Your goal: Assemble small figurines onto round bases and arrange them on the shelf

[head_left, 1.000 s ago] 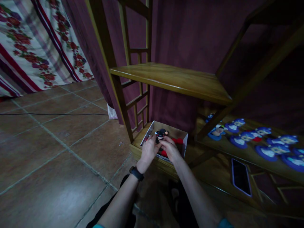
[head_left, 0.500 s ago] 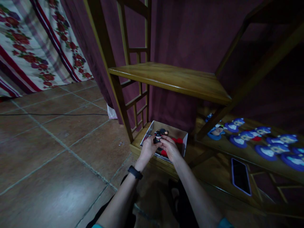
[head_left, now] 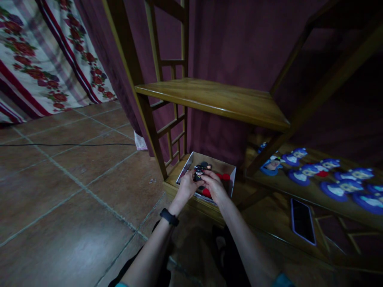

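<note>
A small black-haired figurine (head_left: 198, 171) is between my two hands, over an open cardboard box (head_left: 232, 185). My left hand (head_left: 187, 186), with a black band on its wrist, is closed on the figurine's left side. From the other side, my right hand (head_left: 213, 184) grips it with bent fingers; the thumbs meet at its lower part. A second dark figurine (head_left: 206, 165) lies in the box just behind. Red pieces (head_left: 224, 176) show in the box on the right. My fingers hide the lower part of the held figurine.
The box stands on the low board of a wooden shelf, under a higher wooden board (head_left: 215, 97). Several blue-and-white figurines (head_left: 305, 173) stand to the right, near a phone (head_left: 303, 221). A tiled floor (head_left: 74, 191) with a black cable (head_left: 66, 144) lies to the left.
Almost nothing differs. Both hands keep their hold on the figurine, and the view has shifted very slightly.
</note>
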Action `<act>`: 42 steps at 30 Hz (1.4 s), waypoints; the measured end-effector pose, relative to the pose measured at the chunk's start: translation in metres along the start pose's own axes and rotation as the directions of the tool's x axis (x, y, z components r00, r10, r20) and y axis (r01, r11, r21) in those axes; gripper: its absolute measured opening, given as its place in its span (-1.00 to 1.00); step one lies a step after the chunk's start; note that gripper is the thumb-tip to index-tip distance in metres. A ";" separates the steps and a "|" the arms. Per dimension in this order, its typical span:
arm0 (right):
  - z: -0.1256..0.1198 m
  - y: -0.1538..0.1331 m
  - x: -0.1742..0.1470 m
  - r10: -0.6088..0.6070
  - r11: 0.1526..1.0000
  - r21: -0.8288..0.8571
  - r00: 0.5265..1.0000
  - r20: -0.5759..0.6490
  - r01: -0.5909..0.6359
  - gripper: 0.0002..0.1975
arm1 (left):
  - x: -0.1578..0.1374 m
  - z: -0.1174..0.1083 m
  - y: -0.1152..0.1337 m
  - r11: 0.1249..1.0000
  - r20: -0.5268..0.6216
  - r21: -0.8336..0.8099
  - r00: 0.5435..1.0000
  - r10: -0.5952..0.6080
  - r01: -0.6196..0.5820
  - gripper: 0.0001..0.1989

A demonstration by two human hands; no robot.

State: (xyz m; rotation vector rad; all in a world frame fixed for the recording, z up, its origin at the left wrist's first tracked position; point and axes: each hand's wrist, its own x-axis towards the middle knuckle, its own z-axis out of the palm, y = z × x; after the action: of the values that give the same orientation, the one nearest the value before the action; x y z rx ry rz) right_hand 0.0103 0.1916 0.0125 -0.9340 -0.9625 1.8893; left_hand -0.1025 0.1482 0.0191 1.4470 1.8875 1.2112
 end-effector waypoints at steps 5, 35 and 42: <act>0.001 0.000 0.001 -0.005 0.999 -0.033 1.000 -0.017 0.004 -0.73 | -0.002 0.001 0.005 0.985 0.002 -0.170 0.999 -0.037 0.037 -0.64; 0.000 -0.011 -0.004 -0.141 0.989 -0.046 0.989 0.035 0.143 -0.68 | 0.002 -0.009 -0.003 0.243 0.349 -0.884 0.910 -0.223 0.399 -0.69; -0.001 -0.008 0.001 -0.243 0.950 -0.186 0.968 0.059 0.250 -0.64 | 0.003 -0.011 0.000 0.203 0.391 -0.869 0.879 -0.274 0.450 -0.80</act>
State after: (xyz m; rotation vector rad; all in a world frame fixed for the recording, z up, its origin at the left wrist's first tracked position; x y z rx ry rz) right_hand 0.0135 0.1956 0.0191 -0.8487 -1.2407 1.6277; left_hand -0.1125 0.1464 0.0249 0.3224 0.8604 1.4771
